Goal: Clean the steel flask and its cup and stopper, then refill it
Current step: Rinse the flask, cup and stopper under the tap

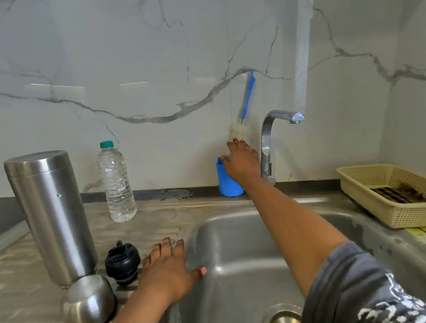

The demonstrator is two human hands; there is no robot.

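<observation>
L hand (170,267) flat, fingers spread, braces at sink (242,238) edge while R hand (241,160), fingers straight, reaches over blue holder (226,183), prob. for brush (249,92); flask (52,216), cup (88,305), stopper (122,261) wait on counter (13,293) at left

Lighting: bright, even and diffuse; shadows faint and soft-edged.
Glare: 3 pale streaks on the glossy white grey-veined marble wall (114,66); vertical highlights on the tall brushed-steel flask (52,216).
Optics: wide-angle bowing toward frame edges; patterned grey sleeve (356,291) slightly soft.
</observation>
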